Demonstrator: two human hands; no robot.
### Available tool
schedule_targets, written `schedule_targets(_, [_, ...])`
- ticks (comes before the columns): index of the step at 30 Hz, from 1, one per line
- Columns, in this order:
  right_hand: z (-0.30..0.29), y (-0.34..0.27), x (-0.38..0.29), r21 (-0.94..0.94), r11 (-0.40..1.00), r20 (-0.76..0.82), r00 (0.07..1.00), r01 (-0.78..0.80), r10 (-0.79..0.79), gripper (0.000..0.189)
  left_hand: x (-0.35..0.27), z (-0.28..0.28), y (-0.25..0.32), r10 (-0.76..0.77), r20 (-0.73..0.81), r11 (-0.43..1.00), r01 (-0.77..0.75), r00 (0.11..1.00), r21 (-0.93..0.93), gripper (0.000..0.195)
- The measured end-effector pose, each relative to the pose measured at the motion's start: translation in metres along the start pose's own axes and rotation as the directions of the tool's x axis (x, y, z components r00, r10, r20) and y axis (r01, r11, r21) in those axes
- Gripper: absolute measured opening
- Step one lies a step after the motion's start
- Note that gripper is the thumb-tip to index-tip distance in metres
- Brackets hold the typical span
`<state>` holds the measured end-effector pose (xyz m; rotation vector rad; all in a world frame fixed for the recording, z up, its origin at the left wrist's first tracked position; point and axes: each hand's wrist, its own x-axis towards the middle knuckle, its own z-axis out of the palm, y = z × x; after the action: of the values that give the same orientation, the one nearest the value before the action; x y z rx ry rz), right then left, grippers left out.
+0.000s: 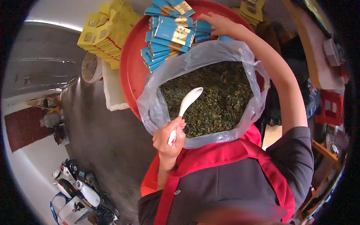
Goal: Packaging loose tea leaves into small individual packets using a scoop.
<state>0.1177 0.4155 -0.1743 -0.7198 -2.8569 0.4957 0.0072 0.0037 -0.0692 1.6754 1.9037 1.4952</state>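
My left hand (170, 137) grips the handle of a white spoon (189, 101), its bowl end pointing up over an open clear plastic bag (153, 112). Dried, dark green leaves (213, 98) that look like loose tea fill the bag. Beyond the bag, blue and gold packets (173, 32) lie in overlapping stacks on a round red tray (132, 70). My right hand (218, 24) reaches past the bag's right side to the packets at the tray's far part, its fingers at a blue packet (203, 26); whether they grip it is unclear.
Tall stacks of yellow printed pieces (105, 36) stand left of the tray, above a white box (112, 90) and a whitish round container (91, 67). More yellow pieces (251, 11) lie at the upper right. A red plastic crate (329, 108) is far right; a scooter (81, 188) stands lower left.
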Motion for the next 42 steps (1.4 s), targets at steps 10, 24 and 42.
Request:
schedule_targets(10, [-0.118,-0.060,-0.077,0.280,0.958,-0.245,0.960,-0.067,0.138,0.066,0.011,0.020,-0.028,-0.140,0.103,0.960,0.109,0.985,0.259,0.013])
schedule_targets(24, [-0.090,-0.190,-0.223,0.694,0.696,-0.508,0.810,0.183,0.294,0.070,0.045,0.088,-0.058,-0.260,0.184,0.965,0.252,0.948,0.070,0.006])
schedule_targets(42, [-0.045,-0.227,-0.215,0.473,0.877,-0.235,0.948,-0.079,0.213,0.027,0.063,0.119,-0.066,-0.536,0.336,0.637,0.632,0.775,-0.441,0.020])
